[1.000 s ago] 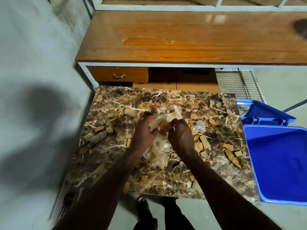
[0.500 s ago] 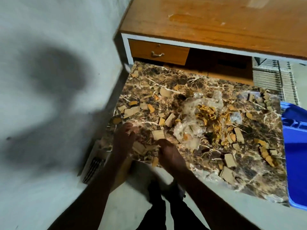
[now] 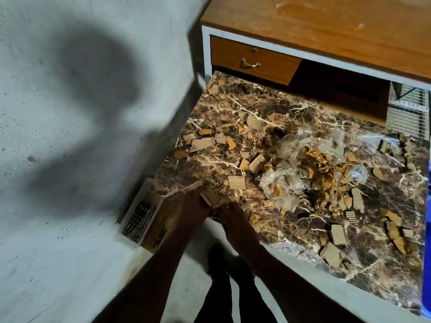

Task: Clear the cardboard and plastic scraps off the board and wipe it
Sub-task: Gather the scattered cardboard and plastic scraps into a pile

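A brown marble-patterned board [image 3: 233, 106] is littered with several torn cardboard scraps [image 3: 201, 143]. A heap of crumpled clear plastic [image 3: 300, 145] with yellow-brown shreds [image 3: 319, 169] lies in its middle. Both hands meet at the board's near left corner. My left hand [image 3: 194, 206] grips a small stack of cardboard pieces [image 3: 210, 199] at the edge. My right hand [image 3: 231, 214] curls round loose scraps pressed against that stack. More scraps [image 3: 335, 234] lie along the near right edge.
A wooden desk [image 3: 326, 24] with a drawer [image 3: 251, 61] stands behind the board, and a wire rack [image 3: 405, 113] shows at the back right. The blue bin [image 3: 427, 229] is at the right edge. A grey wall runs along the left, with a box [image 3: 149, 215] on the floor.
Both hands let go of the plastic heap in the middle and came to the near left corner, where they now gather cardboard pieces. The view swung left.
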The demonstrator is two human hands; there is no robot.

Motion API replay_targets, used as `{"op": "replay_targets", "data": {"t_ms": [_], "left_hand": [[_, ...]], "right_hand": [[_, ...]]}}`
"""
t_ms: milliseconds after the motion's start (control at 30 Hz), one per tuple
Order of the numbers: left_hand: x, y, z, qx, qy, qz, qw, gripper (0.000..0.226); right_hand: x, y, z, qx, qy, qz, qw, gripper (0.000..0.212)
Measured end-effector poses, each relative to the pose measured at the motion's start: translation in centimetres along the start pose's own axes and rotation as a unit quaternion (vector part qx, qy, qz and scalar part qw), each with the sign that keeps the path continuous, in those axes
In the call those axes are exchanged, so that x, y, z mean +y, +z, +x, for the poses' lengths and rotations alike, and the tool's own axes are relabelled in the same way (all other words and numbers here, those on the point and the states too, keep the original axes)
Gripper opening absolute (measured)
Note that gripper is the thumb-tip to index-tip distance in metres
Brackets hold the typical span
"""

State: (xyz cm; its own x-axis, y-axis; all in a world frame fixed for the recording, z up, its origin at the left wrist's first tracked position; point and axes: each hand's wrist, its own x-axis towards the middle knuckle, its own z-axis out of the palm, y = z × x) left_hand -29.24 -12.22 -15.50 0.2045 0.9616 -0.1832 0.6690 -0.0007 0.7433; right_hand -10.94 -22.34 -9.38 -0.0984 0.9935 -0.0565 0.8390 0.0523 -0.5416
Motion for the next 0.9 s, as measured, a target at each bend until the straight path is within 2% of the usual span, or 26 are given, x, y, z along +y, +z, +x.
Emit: {"op": "replay_targets", "data": {"t_ms": [67, 133, 200, 300, 333, 400, 467, 567, 733, 900], "left_hand": [[2.3, 0.2, -0.1, -0.005, -0.012, 0.002, 1.000, 0.055], [5.4, 0.0, -0.2, -0.014, -0.043, -0.018, 0.999, 0.052], [7.2, 0.3, 0.2, -0.010, -0.042, -0.040, 0.998, 0.043], [10.2, 0.4, 1.0, -0.022, 0.012, -0.059, 0.998, 0.025], [10.8, 0.5, 1.4, -0.025, 0.030, -0.062, 0.997, 0.025], [11.9, 0.2, 2.0, -0.021, 0.038, -0.062, 0.997, 0.026], [12.1, -0.7, 2.5, 0.045, 0.028, -0.050, 0.997, 0.027], [10.1, -2.7, 3.9, 0.148, 0.005, -0.025, 0.989, 0.036], [8.3, -6.0, 7.4, 0.179, 0.005, 0.001, 0.984, 0.053], [5.9, -7.0, 11.6, 0.159, -0.016, -0.036, 0.986, 0.067]], "right_hand": [[-0.4, -1.1, 0.6, -0.020, 0.043, 0.106, 0.993, 0.028], [0.1, -1.7, 1.5, -0.021, 0.053, 0.200, 0.978, 0.023], [0.5, -3.6, 2.6, -0.029, 0.091, 0.175, 0.980, 0.021], [2.0, -5.9, 3.7, -0.022, 0.105, 0.042, 0.993, 0.022], [2.3, -6.2, 3.9, -0.030, 0.105, 0.009, 0.994, 0.026], [2.3, -6.1, 4.5, -0.005, 0.089, -0.036, 0.995, 0.051], [1.8, -5.1, 4.9, -0.005, 0.057, -0.041, 0.998, 0.069], [0.8, -2.9, 5.5, -0.042, 0.000, 0.003, 0.999, 0.084], [-0.6, 0.2, 8.2, -0.075, -0.113, 0.002, 0.991, 0.090], [-2.1, -0.4, 12.8, -0.113, -0.085, -0.025, 0.990, 0.074]]}}
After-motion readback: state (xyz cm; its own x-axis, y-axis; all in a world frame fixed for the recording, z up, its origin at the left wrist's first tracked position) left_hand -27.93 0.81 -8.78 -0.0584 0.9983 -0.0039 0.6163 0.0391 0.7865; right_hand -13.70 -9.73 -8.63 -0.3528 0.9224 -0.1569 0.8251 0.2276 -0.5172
